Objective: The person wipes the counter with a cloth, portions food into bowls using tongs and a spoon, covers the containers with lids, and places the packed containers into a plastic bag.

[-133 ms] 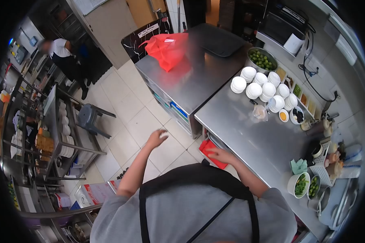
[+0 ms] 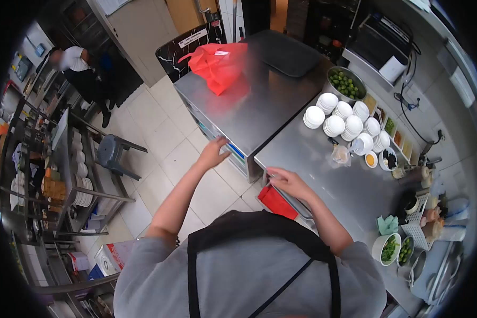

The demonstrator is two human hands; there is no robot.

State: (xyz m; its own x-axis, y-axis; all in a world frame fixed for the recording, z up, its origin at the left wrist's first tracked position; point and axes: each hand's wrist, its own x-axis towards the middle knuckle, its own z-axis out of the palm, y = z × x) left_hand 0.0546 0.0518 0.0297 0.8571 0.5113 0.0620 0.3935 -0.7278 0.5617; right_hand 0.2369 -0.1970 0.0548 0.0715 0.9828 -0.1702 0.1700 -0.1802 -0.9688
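Steel counter (image 2: 302, 148) stands near the right hand (image 2: 289, 183) and left hand (image 2: 213, 153).

Both bare forearms (image 2: 178, 200) angle forward and inward. The left hand (image 2: 211, 154) is loosely curved; the right hand (image 2: 291, 183) points inward, fingers (image 2: 279, 173) extended.

On my remote feed the bag (image 2: 217, 69) glows bright red, matched by the item (image 2: 276, 203) below the counter (image 2: 328, 185), itself silvery grey. I make out a blue strip (image 2: 236, 152) nearby. The panel (image 2: 169, 61) is black with white, marble-like veins; the tray (image 2: 283, 54) is plain black. I see white bowls (image 2: 334, 126), green limes (image 2: 346, 85), a mint-green cloth (image 2: 388, 225) and a blue-grey stool (image 2: 110, 150). Cream tiles (image 2: 167, 153) make a grid with darker lines. The apron (image 2: 259, 230) is black, the shirt (image 2: 233, 275) grey.
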